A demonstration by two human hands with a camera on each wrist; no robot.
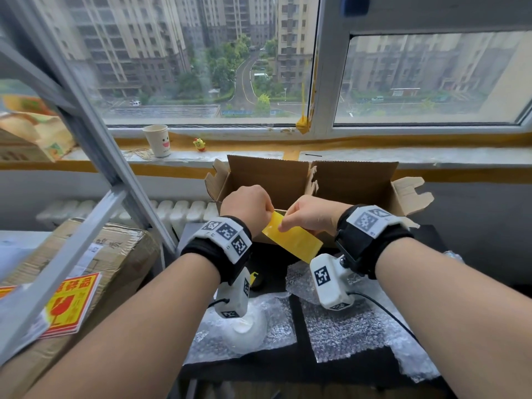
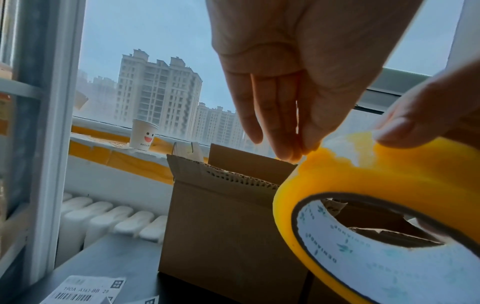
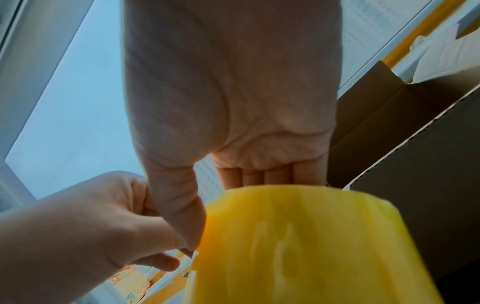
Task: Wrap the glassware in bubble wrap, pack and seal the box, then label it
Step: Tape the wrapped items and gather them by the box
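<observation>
A translucent yellow roll of tape with a white printed core is seen. The open box is plain brown cardboard. The paper cup is white with a pink smiling face, and the fragile stickers are printed yellow and red

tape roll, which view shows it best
The left wrist view: the yellow tape roll shows its whole ring shape, white printed core and the left hand pinching its edge. The head view shows only a flat yellow patch between both hands. The right wrist view shows a blurred outer face under the right hand.
</observation>
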